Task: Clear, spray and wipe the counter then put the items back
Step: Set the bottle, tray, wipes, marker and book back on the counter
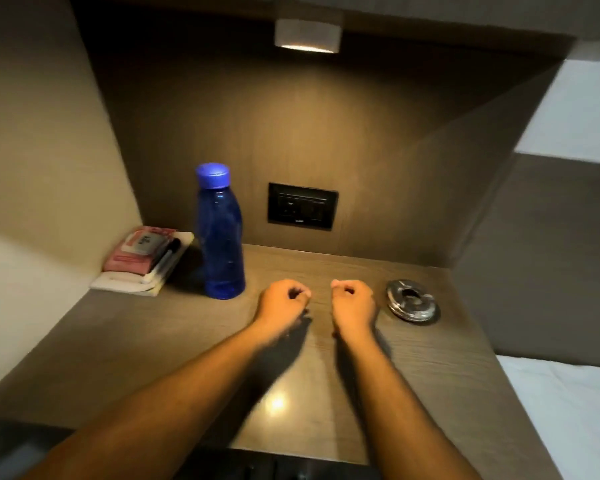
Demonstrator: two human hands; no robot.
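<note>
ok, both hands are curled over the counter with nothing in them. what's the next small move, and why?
Probably the left hand should reach left and grip the upright blue plastic bottle with the blue cap to lift it off. The brown wood-grain counter is not yet cleared: the bottle, the round metal ashtray and the pink packet stack with pens on a folded cloth all sit on it, and the bottle lies nearest that hand.

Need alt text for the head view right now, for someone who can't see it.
Both hands, left and right, hover loosely curled and empty over a wooden counter holding a blue bottle, a stack of small items and a metal ashtray.
</note>
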